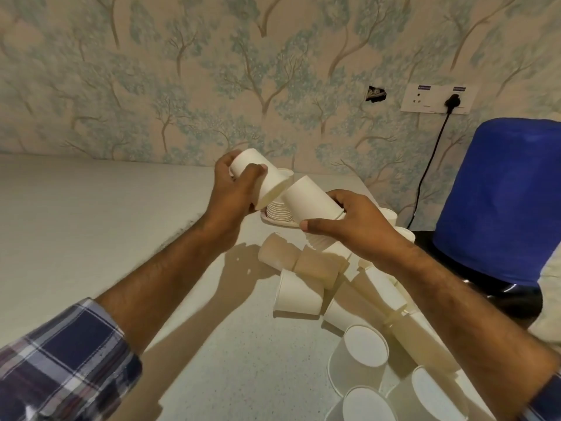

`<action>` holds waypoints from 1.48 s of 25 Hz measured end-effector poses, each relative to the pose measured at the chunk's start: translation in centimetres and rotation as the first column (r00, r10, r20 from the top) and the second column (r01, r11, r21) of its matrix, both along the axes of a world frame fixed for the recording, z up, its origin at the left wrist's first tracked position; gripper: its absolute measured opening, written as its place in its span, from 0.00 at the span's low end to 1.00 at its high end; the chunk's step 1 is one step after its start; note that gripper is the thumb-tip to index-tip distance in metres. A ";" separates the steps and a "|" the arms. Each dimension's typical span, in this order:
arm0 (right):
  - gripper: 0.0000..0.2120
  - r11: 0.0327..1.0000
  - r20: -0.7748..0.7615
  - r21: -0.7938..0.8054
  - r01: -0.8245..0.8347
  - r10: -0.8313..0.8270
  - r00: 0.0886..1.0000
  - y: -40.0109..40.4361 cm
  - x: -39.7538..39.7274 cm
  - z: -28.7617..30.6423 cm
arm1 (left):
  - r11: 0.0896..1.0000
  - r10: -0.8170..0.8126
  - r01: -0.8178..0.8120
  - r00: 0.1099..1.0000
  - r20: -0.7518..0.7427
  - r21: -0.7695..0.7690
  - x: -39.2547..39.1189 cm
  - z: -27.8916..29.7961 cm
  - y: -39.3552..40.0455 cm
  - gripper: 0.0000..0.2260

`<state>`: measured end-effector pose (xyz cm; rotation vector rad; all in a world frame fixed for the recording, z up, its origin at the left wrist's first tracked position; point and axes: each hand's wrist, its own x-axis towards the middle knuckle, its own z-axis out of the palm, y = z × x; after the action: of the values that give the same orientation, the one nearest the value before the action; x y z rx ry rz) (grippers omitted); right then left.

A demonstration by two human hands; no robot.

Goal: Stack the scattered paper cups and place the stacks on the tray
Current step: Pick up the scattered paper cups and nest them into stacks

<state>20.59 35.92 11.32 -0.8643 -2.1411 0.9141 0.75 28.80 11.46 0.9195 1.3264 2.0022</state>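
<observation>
Wallpaper (212, 71) with pale blue-green trees on a beige ground fills the upper half of the frame. At upper right a white socket plate (437, 98) holds 1 black plug (452, 100), its cable (425, 174) hanging down. Left of the plate is a dark hole (375, 93). A blue cover (498, 196) sits at right. The speckled tabletop (91, 223) runs across the lower frame.

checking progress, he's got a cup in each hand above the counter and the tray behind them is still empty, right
Not quite. The head view shows the left hand and right hand each holding a paper cup above the counter, but the tray is not empty: a stack of cups already sits on it.
</observation>
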 end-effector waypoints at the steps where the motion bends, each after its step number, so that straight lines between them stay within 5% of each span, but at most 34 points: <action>1: 0.24 1.000 0.003 0.011 0.000 0.000 1.000 -0.2 -0.4 0.1 | 0.999 -0.001 0.002 1.000 -0.021 0.039 1.1 0.0 -0.3 0.19; 6: 0.27 1.000 -0.019 0.011 0.023 -0.023 1.000 -0.6 -1.6 0.0 | 0.999 0.037 -0.026 0.956 -0.292 0.043 4.3 -1.5 -0.9 0.19; 10: 0.42 0.999 -0.019 -0.005 -0.042 0.042 0.999 -0.7 -2.0 -0.3 | 0.997 -0.071 0.052 0.929 -0.362 -0.061 4.4 -1.7 -1.0 0.18; 16: 0.25 0.999 0.100 -0.031 -0.031 0.034 0.994 1.2 -3.2 0.2 | 0.983 -0.174 0.141 0.914 -0.366 -0.114 2.2 -2.3 0.5 0.19; 20: 0.24 0.994 -0.055 -0.076 0.074 -0.079 0.995 4.9 -3.9 1.5 | 0.972 -0.014 -0.085 0.909 -0.417 -0.218 -0.7 -5.3 1.8 0.22; 26: 0.33 0.929 -0.211 -0.341 0.147 -0.228 0.950 12.4 -6.1 1.6 | 0.940 -0.194 -0.043 0.749 -0.633 -0.339 -1.9 -11.8 1.6 0.31; 37: 0.41 0.895 0.175 -0.217 0.391 -0.358 0.917 19.7 -12.1 -4.6 | 0.964 -0.183 -0.039 0.616 -0.766 -0.262 -1.2 -13.7 1.8 0.32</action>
<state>8.52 55.63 6.72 -1.4437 -1.8880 0.9512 -0.41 30.56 -2.23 1.8106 1.8964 1.2961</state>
